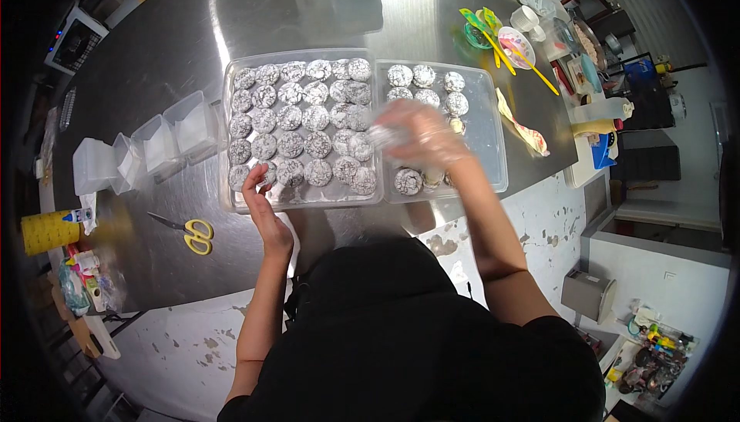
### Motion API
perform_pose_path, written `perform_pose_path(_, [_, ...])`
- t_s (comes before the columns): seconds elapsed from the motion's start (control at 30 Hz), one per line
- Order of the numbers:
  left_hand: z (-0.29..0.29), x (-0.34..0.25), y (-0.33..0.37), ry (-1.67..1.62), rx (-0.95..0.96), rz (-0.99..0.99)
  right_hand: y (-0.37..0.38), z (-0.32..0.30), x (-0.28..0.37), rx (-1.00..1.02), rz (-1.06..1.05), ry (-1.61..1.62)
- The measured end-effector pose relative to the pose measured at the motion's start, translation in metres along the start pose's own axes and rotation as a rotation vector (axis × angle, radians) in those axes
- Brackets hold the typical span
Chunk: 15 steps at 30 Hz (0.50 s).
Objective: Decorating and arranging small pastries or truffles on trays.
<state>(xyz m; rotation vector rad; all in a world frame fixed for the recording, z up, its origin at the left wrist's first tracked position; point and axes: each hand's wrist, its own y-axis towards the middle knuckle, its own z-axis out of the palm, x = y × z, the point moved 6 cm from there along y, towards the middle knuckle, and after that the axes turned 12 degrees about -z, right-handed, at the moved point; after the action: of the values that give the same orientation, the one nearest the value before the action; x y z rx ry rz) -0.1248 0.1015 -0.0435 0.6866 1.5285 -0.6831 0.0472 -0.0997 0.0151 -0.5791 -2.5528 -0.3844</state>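
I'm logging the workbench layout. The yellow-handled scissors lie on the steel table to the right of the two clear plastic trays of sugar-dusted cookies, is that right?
Not quite. The yellow-handled scissors lie on the steel table to the left of the two clear plastic trays of sugar-dusted cookies, near the person's left hand. The head view shows it.

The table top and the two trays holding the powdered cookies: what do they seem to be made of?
The table top looks like brushed stainless steel: grey, with soft streaky reflections of the ceiling light. The left tray and the right tray seem to be thin clear plastic: the steel shows through their walls, and their rims are rounded and faintly glossy. The cookies have a dark crumb under cracked white powder, probably sugar.
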Motion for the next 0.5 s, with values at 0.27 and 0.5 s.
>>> perform_pose_path(0.27, [0.01, 0.006, 0.007, 0.007, 0.034, -0.011, -0.047, -0.03, -0.076, 0.114, 0.663, -0.116])
perform_pose_path(0.5, [0.007, -0.001, 0.008, 0.006, 0.022, 0.005, -0.043, -0.012, -0.085, 0.249, 0.694, -0.202])
